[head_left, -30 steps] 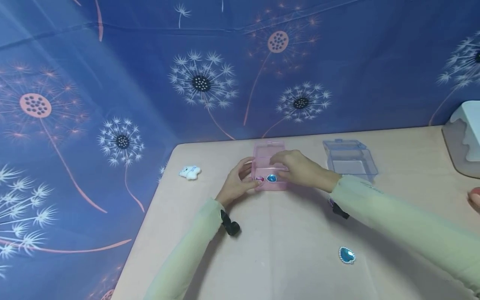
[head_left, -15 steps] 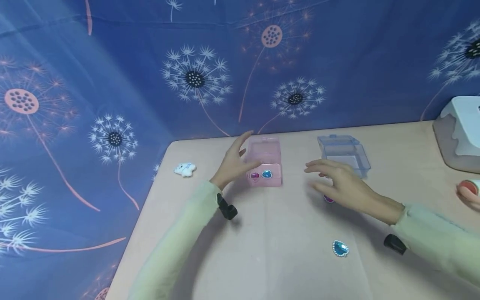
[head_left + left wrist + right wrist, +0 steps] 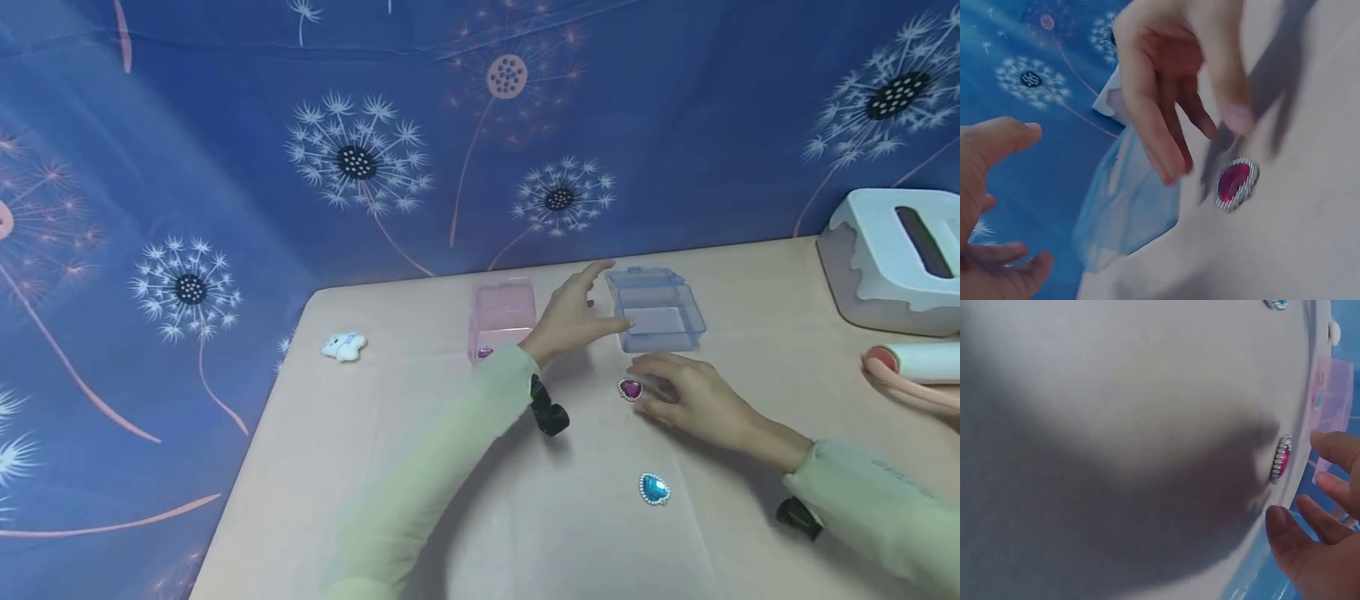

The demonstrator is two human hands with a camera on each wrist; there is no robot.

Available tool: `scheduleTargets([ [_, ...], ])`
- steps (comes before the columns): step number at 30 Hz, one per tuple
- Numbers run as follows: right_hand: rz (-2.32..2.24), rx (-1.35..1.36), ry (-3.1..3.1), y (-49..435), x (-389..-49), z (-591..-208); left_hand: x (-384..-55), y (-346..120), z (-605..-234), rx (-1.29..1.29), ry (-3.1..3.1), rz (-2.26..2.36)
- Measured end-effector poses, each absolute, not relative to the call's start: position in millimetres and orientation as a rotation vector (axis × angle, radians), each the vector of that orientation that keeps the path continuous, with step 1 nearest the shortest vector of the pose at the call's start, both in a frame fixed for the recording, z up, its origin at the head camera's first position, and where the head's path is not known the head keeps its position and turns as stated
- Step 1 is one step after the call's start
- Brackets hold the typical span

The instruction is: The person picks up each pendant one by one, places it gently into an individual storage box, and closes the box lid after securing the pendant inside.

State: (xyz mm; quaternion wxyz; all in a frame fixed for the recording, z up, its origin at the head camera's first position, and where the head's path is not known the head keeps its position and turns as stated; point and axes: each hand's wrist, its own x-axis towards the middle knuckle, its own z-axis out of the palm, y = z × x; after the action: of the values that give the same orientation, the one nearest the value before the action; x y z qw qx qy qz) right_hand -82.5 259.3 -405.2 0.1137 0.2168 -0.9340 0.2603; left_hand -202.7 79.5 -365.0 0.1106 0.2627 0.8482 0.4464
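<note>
My left hand (image 3: 573, 321) hovers with spread fingers at the left side of the open clear blue box (image 3: 660, 321), thumb reaching over its front corner in the head view. Just to the right of a magenta heart-shaped gem (image 3: 630, 389) with a silvery beaded rim is my right hand (image 3: 693, 400), fingers loosely bent and holding nothing. In the left wrist view its fingertips hang above and beside that gem (image 3: 1235, 183). A blue heart gem (image 3: 655, 489) lies nearer on the table. The open pink box (image 3: 502, 312), partly hidden by my left sleeve, holds a small pink gem (image 3: 485, 352).
A small white bear-shaped figure (image 3: 343, 347) lies at the far left. To the right are a white-topped tissue box (image 3: 892, 258) and a white roller (image 3: 926, 363) with a pink handle. The dandelion-print cloth (image 3: 420, 83) rises behind the table's back edge.
Both hands have left the pink box. My left hand has moved right to the blue box, and my right hand has come to the magenta gem. The head view has shifted right.
</note>
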Motion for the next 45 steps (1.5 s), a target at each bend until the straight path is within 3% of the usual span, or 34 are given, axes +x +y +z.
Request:
scheduleTargets([
  [18,0.745,0.682,-2.857,248.4,-97.5,-417.5,-212.6,113.0,-413.6,0.605,2.503,1.326],
  [45,0.709,0.727,-2.698,270.6,-72.0,-412.2,-209.0,121.2,-428.5,0.562,2.379,1.526],
])
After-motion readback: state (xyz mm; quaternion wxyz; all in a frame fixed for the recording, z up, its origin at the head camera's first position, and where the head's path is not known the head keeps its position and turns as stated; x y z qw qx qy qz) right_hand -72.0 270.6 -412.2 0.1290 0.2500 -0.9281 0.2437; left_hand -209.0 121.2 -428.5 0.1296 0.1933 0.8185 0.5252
